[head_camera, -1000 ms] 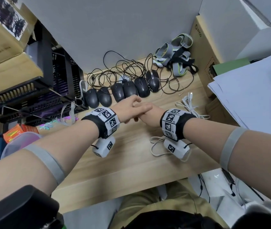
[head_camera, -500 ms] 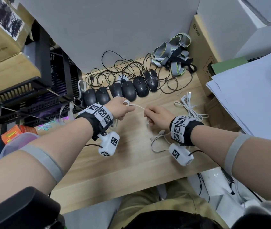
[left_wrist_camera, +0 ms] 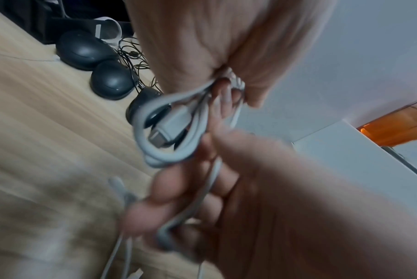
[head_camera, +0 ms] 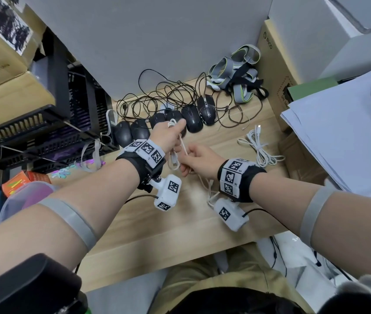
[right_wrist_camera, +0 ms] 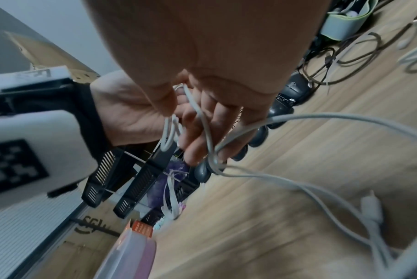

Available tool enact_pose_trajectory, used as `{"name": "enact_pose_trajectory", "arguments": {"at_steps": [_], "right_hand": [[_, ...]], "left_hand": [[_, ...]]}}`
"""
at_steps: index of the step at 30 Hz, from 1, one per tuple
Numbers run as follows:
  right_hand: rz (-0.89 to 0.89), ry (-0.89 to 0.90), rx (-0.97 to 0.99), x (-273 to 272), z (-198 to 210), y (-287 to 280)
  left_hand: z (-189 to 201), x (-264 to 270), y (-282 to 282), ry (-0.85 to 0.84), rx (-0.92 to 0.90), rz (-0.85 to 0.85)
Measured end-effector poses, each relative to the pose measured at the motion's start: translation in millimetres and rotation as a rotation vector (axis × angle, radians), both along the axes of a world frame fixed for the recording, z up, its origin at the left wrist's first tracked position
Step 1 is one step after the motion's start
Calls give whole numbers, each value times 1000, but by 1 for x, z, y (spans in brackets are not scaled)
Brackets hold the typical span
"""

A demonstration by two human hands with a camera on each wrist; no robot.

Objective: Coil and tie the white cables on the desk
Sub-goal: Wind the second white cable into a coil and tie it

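Two hands are working one white cable just above the wooden desk. The right hand is curling its fingers around the strand, whose slack is trailing down onto the desk beneath its wrist. The left hand is gripping small loops, with the USB plug dangling inside them. Beyond, a second white cable is lying loose to the right, near a paper stack. Farther back, black mice are lining up just behind the left hand, leaving little room there.
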State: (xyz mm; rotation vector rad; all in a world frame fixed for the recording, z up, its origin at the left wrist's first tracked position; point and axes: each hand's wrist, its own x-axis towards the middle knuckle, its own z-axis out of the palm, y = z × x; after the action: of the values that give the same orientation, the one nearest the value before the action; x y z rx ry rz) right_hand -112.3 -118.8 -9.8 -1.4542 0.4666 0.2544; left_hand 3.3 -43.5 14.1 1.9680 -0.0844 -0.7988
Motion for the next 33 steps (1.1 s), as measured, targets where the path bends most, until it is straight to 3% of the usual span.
{"name": "enact_pose_trajectory", "arguments": {"at_steps": [5,7,11,14,16,19,24,30,33], "right_hand": [[481,81,-417,-20,-23,1],[511,92,-470,-27,-28,1],[488,114,-507,-33,-30,-2],[464,20,-732,-31,-24,-11],[467,-78,-767,-27,-12,-14],[365,-103,-606,-15,7,-15],[66,-27,-323,1,13,-22],[-54,-231,-129,2,11,-24],[-150,-217,-245,7,4,-26]], "left_hand": [[19,6,-7,231,-226,340],[28,5,-10,304,-266,421],[32,10,-11,430,-295,396],[34,12,-10,466,-204,276],[34,10,-10,477,-111,157],[32,2,-8,463,38,-80],[32,-13,-7,57,360,-454],[38,-12,-12,-137,570,-566],[38,-10,-12,-150,568,-587]]}}
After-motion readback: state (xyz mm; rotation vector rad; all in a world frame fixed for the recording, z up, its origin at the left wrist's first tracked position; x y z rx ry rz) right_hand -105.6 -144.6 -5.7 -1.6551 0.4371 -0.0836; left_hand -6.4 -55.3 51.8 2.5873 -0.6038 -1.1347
